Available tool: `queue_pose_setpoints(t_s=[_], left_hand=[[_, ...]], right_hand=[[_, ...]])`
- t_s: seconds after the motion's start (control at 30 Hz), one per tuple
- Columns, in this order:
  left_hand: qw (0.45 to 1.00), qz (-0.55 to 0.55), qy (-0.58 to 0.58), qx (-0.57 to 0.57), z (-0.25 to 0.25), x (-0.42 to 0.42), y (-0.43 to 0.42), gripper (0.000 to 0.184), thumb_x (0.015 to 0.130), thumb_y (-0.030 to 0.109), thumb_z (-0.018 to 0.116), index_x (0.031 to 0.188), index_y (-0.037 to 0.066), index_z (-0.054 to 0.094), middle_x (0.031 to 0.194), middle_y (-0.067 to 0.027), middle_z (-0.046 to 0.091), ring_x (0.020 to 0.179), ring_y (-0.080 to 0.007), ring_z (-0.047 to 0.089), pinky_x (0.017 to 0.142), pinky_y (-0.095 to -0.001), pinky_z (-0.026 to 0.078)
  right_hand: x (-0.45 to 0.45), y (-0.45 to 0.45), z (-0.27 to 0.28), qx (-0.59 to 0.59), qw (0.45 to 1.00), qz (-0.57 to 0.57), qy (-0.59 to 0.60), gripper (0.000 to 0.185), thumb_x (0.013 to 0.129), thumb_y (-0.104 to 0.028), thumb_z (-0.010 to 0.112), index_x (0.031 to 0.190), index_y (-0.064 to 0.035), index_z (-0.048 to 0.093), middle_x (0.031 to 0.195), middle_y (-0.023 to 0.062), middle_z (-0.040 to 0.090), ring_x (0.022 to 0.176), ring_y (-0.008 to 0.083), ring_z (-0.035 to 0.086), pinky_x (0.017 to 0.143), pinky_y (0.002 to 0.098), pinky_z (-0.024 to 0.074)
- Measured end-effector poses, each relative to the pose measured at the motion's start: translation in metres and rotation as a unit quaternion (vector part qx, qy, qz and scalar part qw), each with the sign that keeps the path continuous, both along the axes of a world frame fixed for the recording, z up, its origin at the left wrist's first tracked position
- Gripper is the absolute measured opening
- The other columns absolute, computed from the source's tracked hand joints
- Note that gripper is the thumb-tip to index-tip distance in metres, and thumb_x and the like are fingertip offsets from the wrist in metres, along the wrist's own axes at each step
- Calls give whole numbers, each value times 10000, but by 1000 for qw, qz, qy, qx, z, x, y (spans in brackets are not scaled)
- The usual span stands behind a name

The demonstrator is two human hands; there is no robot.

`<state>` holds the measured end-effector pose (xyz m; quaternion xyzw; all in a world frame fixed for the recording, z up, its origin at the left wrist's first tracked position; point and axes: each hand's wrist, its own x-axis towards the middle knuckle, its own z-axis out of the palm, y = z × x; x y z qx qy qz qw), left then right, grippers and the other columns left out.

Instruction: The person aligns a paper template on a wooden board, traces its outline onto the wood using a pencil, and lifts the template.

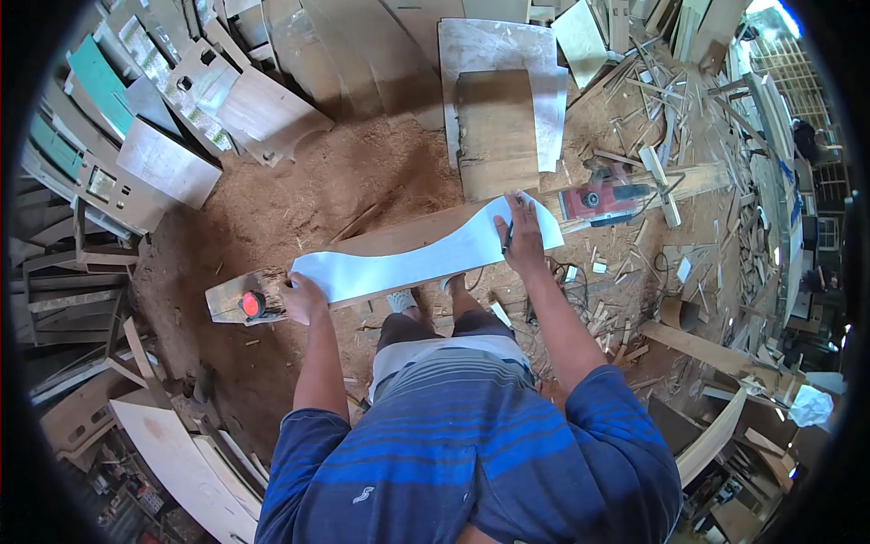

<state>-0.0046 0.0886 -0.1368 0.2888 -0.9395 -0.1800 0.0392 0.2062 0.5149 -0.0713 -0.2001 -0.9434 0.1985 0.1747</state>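
Observation:
A white curved template (pixel 399 270), wide at both ends and dipped along its far edge, lies along a wooden plank (pixel 435 227). My left hand (pixel 305 297) grips the template's left end, with the fingers bent over its edge. At the right end, my right hand (pixel 523 236) rests on the template with a dark pen (pixel 507 238) held by its fingers. Left of my left hand, a red and black tape measure (pixel 252 306) sits on the plank's end. A red power planer (pixel 603 199) lies on the plank to the right of my right hand.
Cut wooden panels (pixel 263 109) lean at the far left, and a worn board (pixel 497 127) stands beyond the plank. Sawdust (pixel 362 172) covers the floor. Wood offcuts (pixel 662 109) are heaped at the right. A cable (pixel 580 276) trails on the floor below the planer.

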Motion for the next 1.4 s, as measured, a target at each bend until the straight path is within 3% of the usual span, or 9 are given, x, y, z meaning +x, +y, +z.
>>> queue_pose_setpoints(t_s=[0.13,0.23,0.37,0.57,0.6,0.7,0.8,1.0,1.4], left_hand=[[1000,5,-23,-2,11,3,4,567,1061,490,506,1264,7,724,1201,-231,766,1106,-424,730,977,-548,543],[1000,7,-25,-6,10,0,5,583,1062,498,504,1267,-1,723,1208,-239,761,1119,-432,724,981,-551,541],[1000,-3,-20,2,8,1,3,579,1063,492,503,1266,-4,723,1220,-246,754,1135,-437,715,989,-554,535],[999,-6,-31,12,8,0,2,569,1067,477,500,1302,4,709,1256,-234,746,1161,-429,706,1009,-551,524],[999,-7,-30,12,7,0,2,567,1068,476,499,1310,7,707,1264,-231,745,1166,-427,705,1012,-549,523],[999,-5,-29,13,4,1,1,561,1074,477,495,1321,18,702,1287,-218,740,1185,-421,699,1021,-544,520],[999,-5,-25,33,6,2,1,562,1080,485,490,1318,24,706,1310,-209,734,1200,-415,694,1033,-540,515],[999,-13,-18,37,13,5,5,562,1086,493,484,1338,37,694,1319,-213,730,1212,-416,690,1043,-534,511],[999,-12,-23,35,9,5,3,601,1083,506,463,1347,10,679,1331,-230,725,1223,-433,685,1061,-540,502]], right_hand=[[-5,-48,27,-104,990,-5,96,330,1046,-159,653,1329,9,666,1036,213,718,983,412,674,994,530,518],[-5,-81,20,-143,981,46,121,311,1008,-103,662,1296,10,682,1030,203,710,928,392,661,909,506,519],[-3,-91,38,-144,979,79,123,292,992,-133,685,1245,12,693,1086,213,731,998,392,690,910,469,537],[6,-84,20,-205,971,-37,118,270,1004,-178,697,1199,4,738,1038,203,753,997,401,706,933,459,542],[7,-81,20,-207,969,-22,129,242,1025,-178,690,1174,3,746,999,154,776,977,325,732,914,428,554],[5,-83,9,-517,827,-141,168,246,1044,-139,668,1196,43,732,1014,137,787,940,230,755,890,361,595],[11,-69,4,-594,773,-161,154,254,1059,-115,632,1215,59,732,1028,142,789,917,191,759,867,328,614],[19,-48,-2,-629,742,-133,189,280,1062,-99,600,1228,84,731,1041,156,795,926,193,772,846,307,625],[24,-46,-1,-562,793,-158,176,269,1070,-101,605,1210,74,756,1043,150,802,966,185,774,909,317,625]])
